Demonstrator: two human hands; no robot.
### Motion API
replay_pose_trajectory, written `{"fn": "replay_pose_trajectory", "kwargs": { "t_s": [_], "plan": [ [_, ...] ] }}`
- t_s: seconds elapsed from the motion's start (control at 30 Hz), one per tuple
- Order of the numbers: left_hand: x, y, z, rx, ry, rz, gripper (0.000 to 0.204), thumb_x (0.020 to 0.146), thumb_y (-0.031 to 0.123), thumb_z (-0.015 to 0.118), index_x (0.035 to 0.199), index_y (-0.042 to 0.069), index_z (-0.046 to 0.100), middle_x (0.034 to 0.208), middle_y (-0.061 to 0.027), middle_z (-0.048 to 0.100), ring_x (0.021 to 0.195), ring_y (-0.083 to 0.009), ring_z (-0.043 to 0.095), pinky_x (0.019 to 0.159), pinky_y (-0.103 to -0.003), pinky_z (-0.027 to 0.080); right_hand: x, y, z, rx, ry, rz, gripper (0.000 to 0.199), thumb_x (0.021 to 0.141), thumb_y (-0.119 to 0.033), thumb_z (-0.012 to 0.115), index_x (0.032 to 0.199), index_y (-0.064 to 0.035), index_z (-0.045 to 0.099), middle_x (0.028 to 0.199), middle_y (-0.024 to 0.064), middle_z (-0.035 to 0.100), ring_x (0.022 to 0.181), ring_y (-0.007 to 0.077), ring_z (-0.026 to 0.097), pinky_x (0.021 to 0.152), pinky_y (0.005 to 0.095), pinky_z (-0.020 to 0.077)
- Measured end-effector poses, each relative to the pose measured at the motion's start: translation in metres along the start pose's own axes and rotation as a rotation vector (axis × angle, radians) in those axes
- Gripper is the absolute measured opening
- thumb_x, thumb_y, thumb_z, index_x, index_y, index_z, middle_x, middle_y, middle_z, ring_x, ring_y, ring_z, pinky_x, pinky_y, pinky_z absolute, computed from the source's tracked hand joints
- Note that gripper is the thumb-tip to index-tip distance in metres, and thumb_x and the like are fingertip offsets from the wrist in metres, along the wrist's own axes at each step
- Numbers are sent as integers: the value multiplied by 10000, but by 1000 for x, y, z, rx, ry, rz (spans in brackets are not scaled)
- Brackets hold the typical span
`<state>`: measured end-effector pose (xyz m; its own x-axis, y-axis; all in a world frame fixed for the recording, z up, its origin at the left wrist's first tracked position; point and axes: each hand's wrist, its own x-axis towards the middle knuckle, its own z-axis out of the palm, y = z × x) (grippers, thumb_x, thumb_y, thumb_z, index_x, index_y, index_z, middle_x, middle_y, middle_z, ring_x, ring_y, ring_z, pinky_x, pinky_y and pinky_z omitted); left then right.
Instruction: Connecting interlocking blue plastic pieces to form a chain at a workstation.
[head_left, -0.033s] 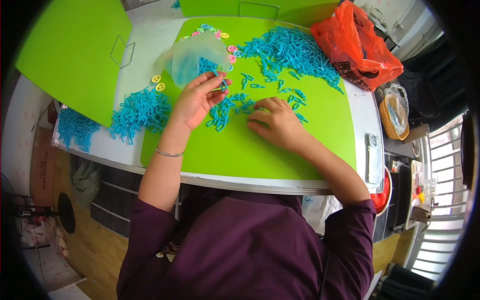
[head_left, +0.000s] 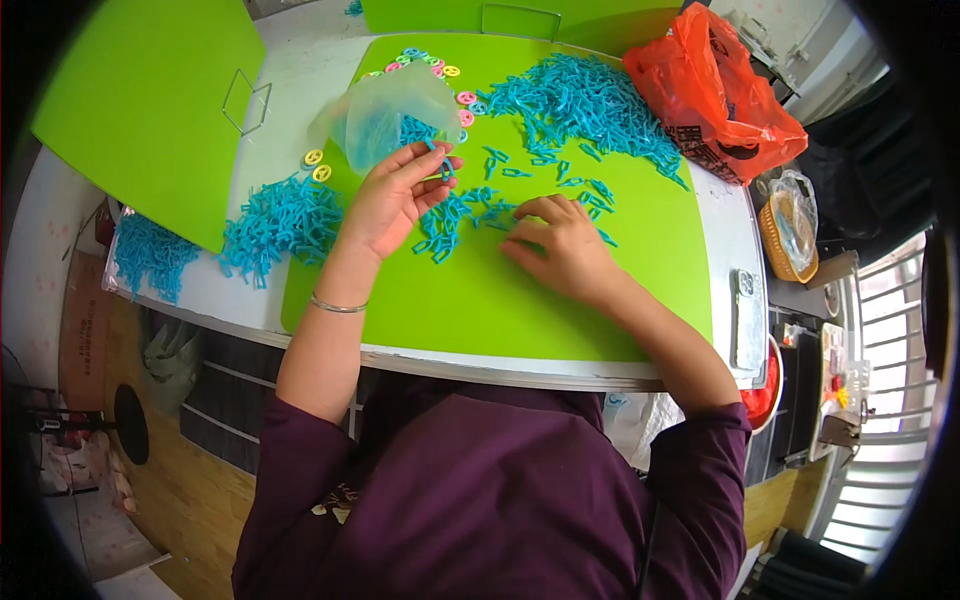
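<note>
My left hand point(head_left: 402, 192) is raised over the green board, its thumb and fingers pinching a small blue forked plastic piece point(head_left: 446, 170). Just behind it stands a translucent bag point(head_left: 385, 112) with more blue pieces inside. My right hand point(head_left: 565, 240) hovers low over the board, fingers bent and apart, and I see nothing held in it. Its fingertips are beside a loose cluster of blue pieces point(head_left: 490, 212). A scattered group of the same pieces point(head_left: 598, 190) lies just beyond that hand, partly hidden by it.
A large heap of blue pieces point(head_left: 585, 100) covers the far right of the green board point(head_left: 480, 315). Other heaps point(head_left: 285, 225) lie at left. Colored rings point(head_left: 466, 98) surround the bag. A red plastic bag point(head_left: 715, 95) and a phone point(head_left: 746, 283) are at right.
My right hand has shifted very slightly to the right. My left hand keeps its place, with the blue forked piece still in its fingers.
</note>
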<state>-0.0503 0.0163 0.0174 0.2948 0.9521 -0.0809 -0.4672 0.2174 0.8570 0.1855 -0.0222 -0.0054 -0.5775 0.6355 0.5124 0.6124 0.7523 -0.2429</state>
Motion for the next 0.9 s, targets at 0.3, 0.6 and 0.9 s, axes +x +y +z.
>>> {"fn": "replay_pose_trajectory", "kwargs": {
  "t_s": [0.3,0.6,0.9],
  "plan": [
    [-3,-6,12,122,-106,-72,264,899,140,531,1143,39,541,1012,-62,612,833,-118,602,705,-210,487,26,16,15,52,-13,102,178,767,-134,654,931,-65,642,933,107,603,877,288,563,771,394,444],
    [-7,-1,13,132,-91,-50,277,900,142,530,1156,36,539,998,-54,615,828,-116,605,709,-211,483,24,28,-1,109,-28,110,178,785,-188,650,911,-65,667,906,116,617,926,292,569,813,378,443],
    [-4,-23,18,262,-190,-97,322,910,176,529,1205,46,526,1022,-40,620,851,-82,575,732,-219,469,67,69,30,-141,27,333,165,781,-192,641,882,-63,662,877,126,623,856,299,570,782,384,450]
  ]
}}
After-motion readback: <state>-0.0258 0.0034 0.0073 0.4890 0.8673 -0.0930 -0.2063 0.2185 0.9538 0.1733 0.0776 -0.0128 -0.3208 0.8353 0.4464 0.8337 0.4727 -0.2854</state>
